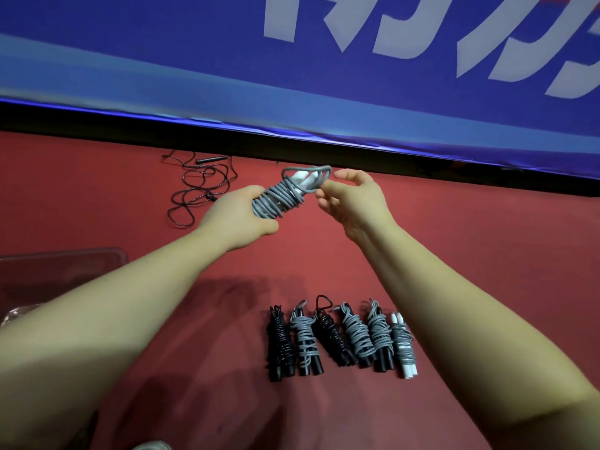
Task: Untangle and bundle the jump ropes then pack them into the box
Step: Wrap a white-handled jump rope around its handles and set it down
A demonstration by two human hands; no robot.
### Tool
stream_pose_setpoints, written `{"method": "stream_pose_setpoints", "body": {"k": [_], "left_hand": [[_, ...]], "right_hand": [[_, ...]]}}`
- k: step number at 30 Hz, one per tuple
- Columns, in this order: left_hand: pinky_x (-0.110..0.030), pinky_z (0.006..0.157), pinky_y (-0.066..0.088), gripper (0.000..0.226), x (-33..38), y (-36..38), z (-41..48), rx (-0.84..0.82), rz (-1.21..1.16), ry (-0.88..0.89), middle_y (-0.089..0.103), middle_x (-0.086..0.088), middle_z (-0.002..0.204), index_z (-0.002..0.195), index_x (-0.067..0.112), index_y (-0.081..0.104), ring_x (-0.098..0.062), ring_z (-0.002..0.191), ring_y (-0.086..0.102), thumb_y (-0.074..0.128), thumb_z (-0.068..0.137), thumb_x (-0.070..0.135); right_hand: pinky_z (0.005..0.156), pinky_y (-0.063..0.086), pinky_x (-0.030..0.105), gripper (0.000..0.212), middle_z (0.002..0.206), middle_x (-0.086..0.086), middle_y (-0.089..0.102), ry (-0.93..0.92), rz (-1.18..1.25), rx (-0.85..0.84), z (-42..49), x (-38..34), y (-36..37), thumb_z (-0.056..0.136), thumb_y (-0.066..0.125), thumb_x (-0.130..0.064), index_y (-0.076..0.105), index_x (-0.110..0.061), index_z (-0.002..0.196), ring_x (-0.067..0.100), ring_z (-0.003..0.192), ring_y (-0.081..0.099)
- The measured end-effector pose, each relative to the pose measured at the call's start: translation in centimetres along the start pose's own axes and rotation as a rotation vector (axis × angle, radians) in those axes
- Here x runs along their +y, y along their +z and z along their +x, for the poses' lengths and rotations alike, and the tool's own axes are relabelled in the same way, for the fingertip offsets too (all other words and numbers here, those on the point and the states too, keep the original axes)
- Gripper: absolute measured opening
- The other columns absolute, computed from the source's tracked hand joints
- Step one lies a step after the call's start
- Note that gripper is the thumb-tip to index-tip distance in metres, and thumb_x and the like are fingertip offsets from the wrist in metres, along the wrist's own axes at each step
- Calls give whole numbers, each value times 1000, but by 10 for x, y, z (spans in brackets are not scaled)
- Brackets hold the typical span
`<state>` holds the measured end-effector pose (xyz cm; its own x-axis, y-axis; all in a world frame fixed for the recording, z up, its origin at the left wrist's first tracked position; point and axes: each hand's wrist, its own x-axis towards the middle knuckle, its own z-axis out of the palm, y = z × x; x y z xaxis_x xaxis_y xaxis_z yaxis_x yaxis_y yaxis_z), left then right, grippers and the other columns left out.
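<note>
**Tying off the seventh bundle**

A blue banner (194,60) with white lettering fills the top of the frame, and the red floor (324,254) spreads below it. The clear box (65,264) sits at the left edge, and I cannot see anything packed in it. Six finished bundles (341,339) lie side by side in the lower centre. One loose black rope (198,186) sprawls untidily on the floor in the upper left.

I hold my hands apart, just above the middle of the frame. My left hand (240,219) grips the grey rope (279,198), wound tight round its white handles (303,181). My right hand (350,199) pinches the end loop (306,172) at the top of that bundle, as far as I can tell.

I judge I am at the close of a wrap. Next I need to tuck or cinch that loop so the coils hold, then lay the bundle in the row. The black rope comes after that, and the packing last.
</note>
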<state>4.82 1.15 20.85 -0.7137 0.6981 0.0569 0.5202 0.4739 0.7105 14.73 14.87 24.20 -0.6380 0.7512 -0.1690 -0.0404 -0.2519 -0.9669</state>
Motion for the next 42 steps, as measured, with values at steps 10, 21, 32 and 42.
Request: {"method": "stream_pose_setpoints", "body": {"k": [10,21,32,42], "left_hand": [[-26,49,40,16,-10,10,8,-21,-123,-119,59,-1,65,86,18,58,-22,56,56,67,74,16],[-34,65,42,66,-18,9,3,122,745,207,52,-7,112,146,41,26,-33,97,60,54,88,28],[-31,70,43,53,-22,14,11,66,358,84,62,-1,106,129,37,49,-29,98,61,65,80,22],[-17,38,23,28,-11,-5,0,-135,-775,3,52,-4,64,87,20,49,-15,48,47,63,81,-3]], "right_hand": [[54,33,11,19,67,-12,55,-388,-23,-136,-3,-1,-9,86,50,-1,60,-18,84,-3,57,47],[65,37,28,24,65,-10,50,-526,-755,-16,-18,-15,31,88,59,-25,41,-21,73,11,64,49],[65,45,31,23,62,-3,58,-515,-667,-173,-30,-24,30,88,61,-19,46,-19,70,11,57,51],[48,48,15,15,51,-1,52,242,276,-234,-22,6,15,92,55,-10,51,-11,78,13,55,43]]}}
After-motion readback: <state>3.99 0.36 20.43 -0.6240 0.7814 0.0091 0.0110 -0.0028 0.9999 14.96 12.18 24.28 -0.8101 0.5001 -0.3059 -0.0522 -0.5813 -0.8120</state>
